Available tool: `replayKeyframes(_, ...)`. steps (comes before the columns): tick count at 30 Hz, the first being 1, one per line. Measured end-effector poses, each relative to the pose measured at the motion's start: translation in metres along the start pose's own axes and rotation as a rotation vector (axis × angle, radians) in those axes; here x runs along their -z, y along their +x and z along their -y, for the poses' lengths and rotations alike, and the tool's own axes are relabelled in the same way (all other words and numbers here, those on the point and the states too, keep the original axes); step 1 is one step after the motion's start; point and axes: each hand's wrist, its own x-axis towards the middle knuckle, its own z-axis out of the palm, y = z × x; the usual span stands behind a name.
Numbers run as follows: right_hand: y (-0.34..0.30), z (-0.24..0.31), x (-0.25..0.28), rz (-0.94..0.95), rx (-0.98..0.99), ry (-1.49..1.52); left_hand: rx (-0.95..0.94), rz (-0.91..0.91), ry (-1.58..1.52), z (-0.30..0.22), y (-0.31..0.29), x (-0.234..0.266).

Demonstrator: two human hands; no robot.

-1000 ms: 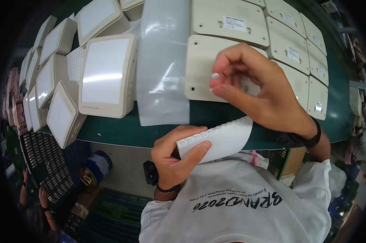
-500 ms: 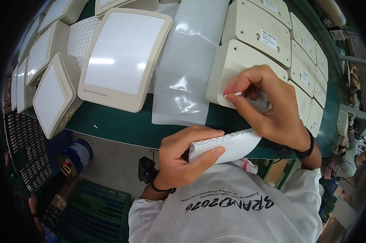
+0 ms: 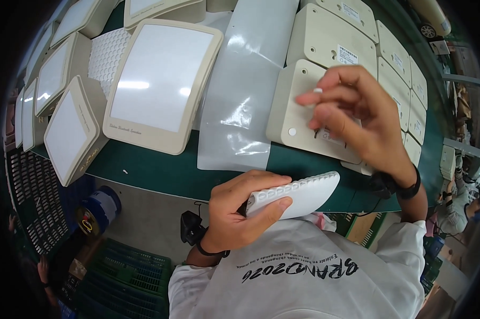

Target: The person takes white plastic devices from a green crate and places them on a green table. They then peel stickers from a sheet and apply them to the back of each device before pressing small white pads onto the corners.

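My left hand (image 3: 245, 210) grips a bent white sheet (image 3: 298, 199) whose edge shows a row of raised round pads. Over the nearest cream plastic casing (image 3: 283, 101), my right hand (image 3: 357, 109) hovers with its fingers curled and partly blurred. A small white pad (image 3: 318, 90) shows between those fingers. On the casing's lower left corner lies a white round pad (image 3: 292, 132). The screw hole (image 3: 304, 71) at its upper left corner is bare. My hand hides much of the casing's right side.
More cream casings (image 3: 333, 32) stand in rows on the right, labels up. A clear plastic sheet (image 3: 234, 106) lies beside them on the green table (image 3: 144, 165). White-fronted units (image 3: 155, 80) and a dotted pad sheet (image 3: 108, 56) are at left. A blue drum (image 3: 103, 207) stands below.
My right hand has lifted from the casing's lower left corner and moved up, uncovering the white pad there. My left hand still holds the sheet in nearly the same place.
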Motion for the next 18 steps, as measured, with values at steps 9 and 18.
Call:
replayKeyframes(9, 0.033, -0.012, 0.025, 0.014, -0.056, -0.284, 0.065, -0.037, -0.02, -0.004, -0.001, -0.003)
replayKeyframes(18, 0.034, -0.013, 0.017, 0.031, 0.077, -0.497, 0.064, -0.032, -0.015, -0.003, -0.001, -0.002)
